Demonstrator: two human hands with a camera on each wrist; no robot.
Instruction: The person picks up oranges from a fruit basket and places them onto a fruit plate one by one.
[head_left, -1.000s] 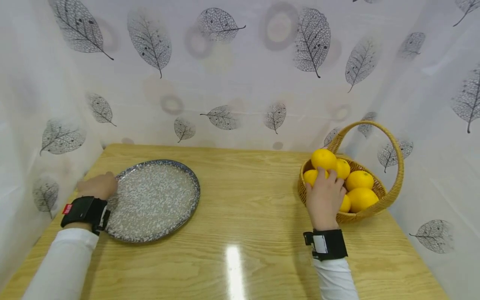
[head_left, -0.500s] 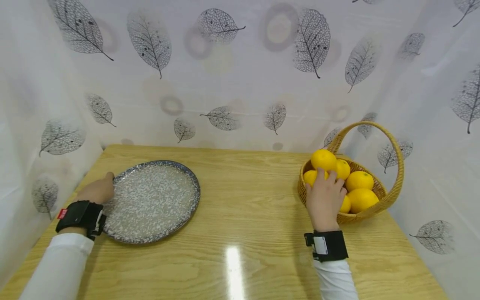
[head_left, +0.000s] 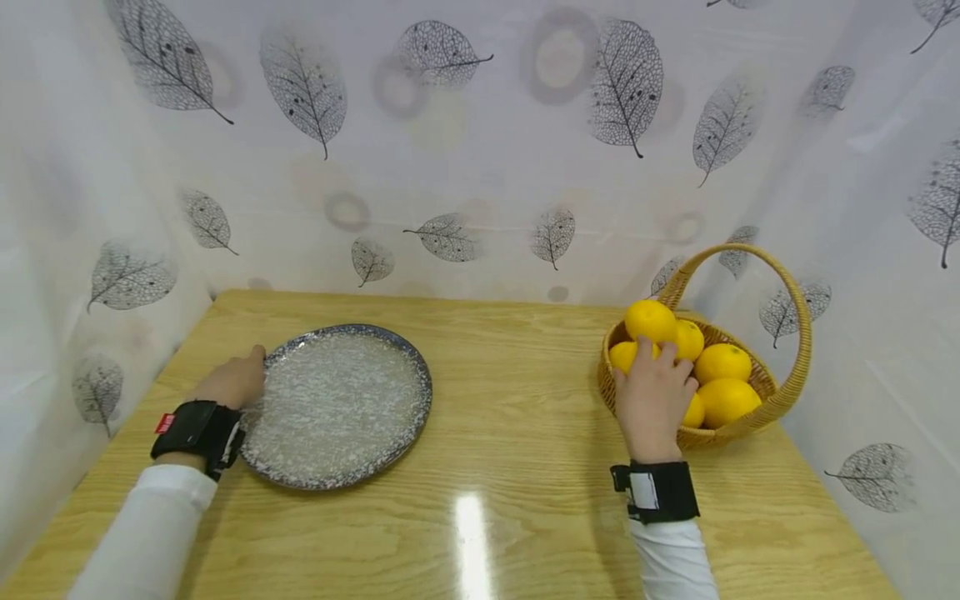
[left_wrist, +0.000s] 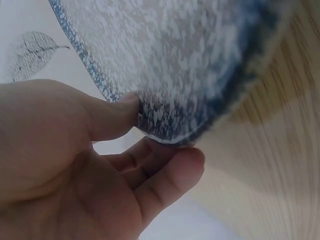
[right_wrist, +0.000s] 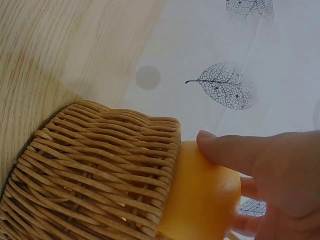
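Note:
My left hand (head_left: 231, 383) holds the left rim of a round speckled plate (head_left: 337, 408) with a dark blue edge. In the left wrist view, the thumb lies on top of the plate (left_wrist: 175, 75) and curled fingers (left_wrist: 175, 175) reach beneath it. Over on the right, a wicker basket (head_left: 783, 408) with a tall handle holds several oranges (head_left: 722, 364). My right hand (head_left: 654, 408) reaches over the basket's near-left side. Its thumb and fingers are round an orange (right_wrist: 200, 195) that sits at the basket's woven rim (right_wrist: 165, 170); the far fingers are partly hidden.
Both things are on a light wooden table (head_left: 510, 400), which has a bright reflection near its front. A white curtain (head_left: 480, 167) with printed leaves hangs behind the table and along both sides. A black strap (head_left: 198, 433) wraps the left wrist.
The plate and my left hand first edged slightly left, then moved right, toward the middle of the table. My right hand has stayed on the orange, and the basket is where it was.

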